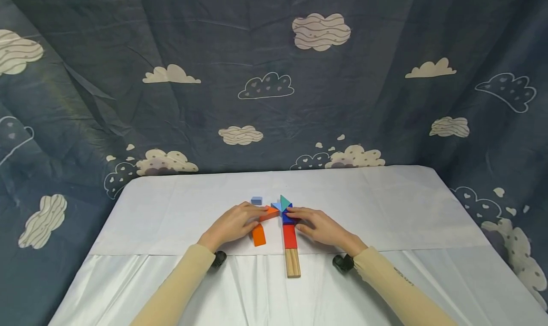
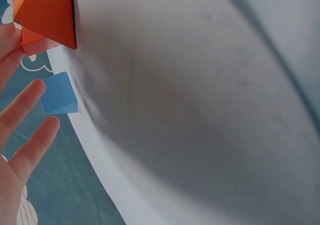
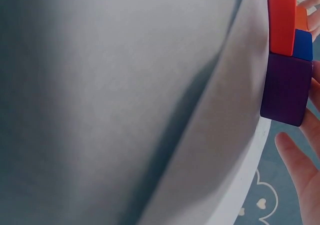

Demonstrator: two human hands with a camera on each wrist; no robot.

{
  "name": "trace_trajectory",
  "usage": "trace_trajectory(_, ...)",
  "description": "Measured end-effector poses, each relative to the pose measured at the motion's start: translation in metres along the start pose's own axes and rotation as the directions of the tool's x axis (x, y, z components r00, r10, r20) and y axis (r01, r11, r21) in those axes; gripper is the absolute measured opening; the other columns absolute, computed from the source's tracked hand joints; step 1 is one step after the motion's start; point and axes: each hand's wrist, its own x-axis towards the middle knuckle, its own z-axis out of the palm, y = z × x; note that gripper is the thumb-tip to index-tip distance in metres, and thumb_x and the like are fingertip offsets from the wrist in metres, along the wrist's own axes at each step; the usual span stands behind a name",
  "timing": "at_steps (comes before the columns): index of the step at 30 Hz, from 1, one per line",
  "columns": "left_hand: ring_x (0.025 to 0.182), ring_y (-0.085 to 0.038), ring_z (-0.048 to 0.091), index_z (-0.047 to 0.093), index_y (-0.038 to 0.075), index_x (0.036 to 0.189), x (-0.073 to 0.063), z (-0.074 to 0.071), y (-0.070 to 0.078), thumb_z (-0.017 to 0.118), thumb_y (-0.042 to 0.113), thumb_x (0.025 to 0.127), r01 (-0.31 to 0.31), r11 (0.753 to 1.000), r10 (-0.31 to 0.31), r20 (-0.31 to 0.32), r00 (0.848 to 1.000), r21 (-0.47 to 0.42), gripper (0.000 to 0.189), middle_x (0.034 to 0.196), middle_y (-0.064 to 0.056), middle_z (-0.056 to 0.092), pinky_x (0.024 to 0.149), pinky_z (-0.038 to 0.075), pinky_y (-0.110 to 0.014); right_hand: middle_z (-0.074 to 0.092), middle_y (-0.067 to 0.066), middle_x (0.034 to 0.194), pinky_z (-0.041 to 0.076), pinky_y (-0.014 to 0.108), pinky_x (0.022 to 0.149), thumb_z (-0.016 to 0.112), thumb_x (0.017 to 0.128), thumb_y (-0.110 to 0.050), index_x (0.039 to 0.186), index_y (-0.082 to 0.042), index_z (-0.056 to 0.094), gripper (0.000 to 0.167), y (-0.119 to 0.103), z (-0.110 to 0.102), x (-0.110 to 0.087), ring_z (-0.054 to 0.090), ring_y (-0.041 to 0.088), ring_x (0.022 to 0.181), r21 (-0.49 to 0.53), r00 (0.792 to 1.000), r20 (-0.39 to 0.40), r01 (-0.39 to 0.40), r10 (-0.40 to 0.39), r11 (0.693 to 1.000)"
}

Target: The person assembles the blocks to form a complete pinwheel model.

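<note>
My left hand (image 1: 239, 222) holds an orange-red triangular block (image 1: 270, 213) at its fingertips, left of a column of blocks. In the left wrist view, its lower fingers spread beside a light blue block (image 2: 59, 94) without gripping it. My right hand (image 1: 320, 226) pinches a dark blue block (image 1: 288, 218) in the column between fingers and thumb. That block's side looks purple (image 3: 287, 89) in the right wrist view. Directly below it lies a red block (image 1: 289, 236), followed by plain wooden blocks (image 1: 293, 263). Teal (image 1: 285, 202) and light blue triangles (image 1: 276, 205) sit at the top.
A separate orange block (image 1: 259, 235) lies below my left fingers. The small light blue block (image 1: 256, 200) is farther back. White cloth (image 1: 376, 202) covers the table, and a dark cloud-print curtain (image 1: 364, 102) hangs behind it.
</note>
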Motion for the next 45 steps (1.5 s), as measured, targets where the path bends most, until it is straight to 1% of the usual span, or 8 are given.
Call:
trace_trajectory(6,0.122,-0.020,0.048,0.064,0.015,0.127,0.0005,-0.0005,0.0017,0.059,0.014,0.096,-0.003,1.000,0.003,0.000,1.000,-0.021,0.032,0.137,0.003,0.053,0.103,0.038,-0.041,0.044,0.007,0.145,0.032,0.049,0.106,0.057,0.096,-0.017,0.138,-0.011,0.054,0.042,-0.0004,0.0002,0.0004,0.039,0.030,0.134,-0.001,1.000,0.001,-0.011,0.011,1.000)
trace_trajectory(11,0.124,-0.020,0.047,0.060,0.015,0.132,0.0011,0.0001,0.0019,0.059,0.013,0.095,-0.023,1.000,0.023,-0.003,1.000,-0.017,0.037,0.139,0.003,0.052,0.105,0.036,-0.043,0.045,0.007,0.145,0.032,0.048,0.106,0.057,0.096,-0.016,0.137,-0.011,0.054,0.041,-0.0008,-0.0001,0.0004,0.039,0.029,0.133,-0.004,1.000,-0.006,0.000,0.000,1.000)
trace_trajectory(18,0.125,-0.022,0.045,0.059,0.014,0.132,-0.0012,-0.0009,0.0026,0.057,0.017,0.097,-0.037,0.997,0.037,-0.003,0.999,0.066,0.036,0.138,0.002,0.052,0.104,0.037,-0.044,0.046,0.008,0.143,0.033,0.048,0.106,0.057,0.096,-0.014,0.136,-0.008,0.055,0.040,-0.0007,-0.0013,-0.0003,0.040,0.030,0.132,-0.001,0.999,-0.020,0.046,-0.046,0.999)
trace_trajectory(24,0.124,-0.023,0.044,0.058,0.014,0.134,-0.0002,0.0003,0.0031,0.055,0.016,0.098,-0.047,0.993,0.047,0.002,0.999,0.110,0.036,0.139,0.000,0.052,0.103,0.037,-0.045,0.046,0.009,0.143,0.033,0.048,0.106,0.056,0.096,-0.014,0.136,-0.007,0.054,0.040,0.0000,-0.0014,-0.0003,0.040,0.030,0.132,0.000,0.999,-0.013,0.048,-0.048,0.999)
trace_trajectory(35,0.126,-0.022,0.042,0.056,0.015,0.136,-0.0001,0.0034,0.0021,0.053,0.019,0.099,-0.021,0.993,0.019,0.019,1.000,0.112,0.037,0.141,0.002,0.049,0.104,0.035,-0.044,0.047,0.009,0.142,0.034,0.049,0.105,0.057,0.096,-0.012,0.135,-0.006,0.055,0.040,-0.0009,-0.0009,-0.0003,0.041,0.031,0.131,-0.009,0.997,-0.029,0.070,-0.071,0.997)
trace_trajectory(37,0.127,-0.022,0.042,0.056,0.015,0.136,-0.0006,0.0034,0.0020,0.053,0.019,0.098,-0.021,0.995,0.020,0.012,1.000,0.097,0.038,0.141,0.002,0.049,0.105,0.035,-0.044,0.047,0.010,0.142,0.033,0.049,0.105,0.057,0.096,-0.012,0.135,-0.006,0.055,0.040,-0.0009,-0.0012,-0.0003,0.041,0.032,0.131,-0.006,0.997,-0.027,0.069,-0.069,0.998)
trace_trajectory(40,0.126,-0.022,0.044,0.057,0.014,0.135,-0.0003,0.0024,0.0009,0.055,0.016,0.097,-0.021,0.997,0.024,-0.027,0.999,0.076,0.038,0.139,0.001,0.051,0.105,0.035,-0.044,0.047,0.009,0.142,0.033,0.049,0.105,0.057,0.096,-0.012,0.135,-0.006,0.055,0.040,-0.0008,-0.0012,0.0000,0.041,0.031,0.132,-0.007,0.998,-0.025,0.062,-0.062,0.998)
trace_trajectory(45,0.125,-0.022,0.047,0.060,0.010,0.131,0.0026,-0.0033,-0.0042,0.059,0.009,0.094,0.017,0.998,-0.011,-0.109,0.994,0.063,0.037,0.137,-0.002,0.052,0.105,0.036,-0.042,0.047,0.010,0.142,0.034,0.049,0.104,0.057,0.096,-0.012,0.135,-0.006,0.055,0.040,-0.0010,-0.0005,0.0002,0.042,0.032,0.131,-0.012,0.998,-0.031,0.063,-0.063,0.998)
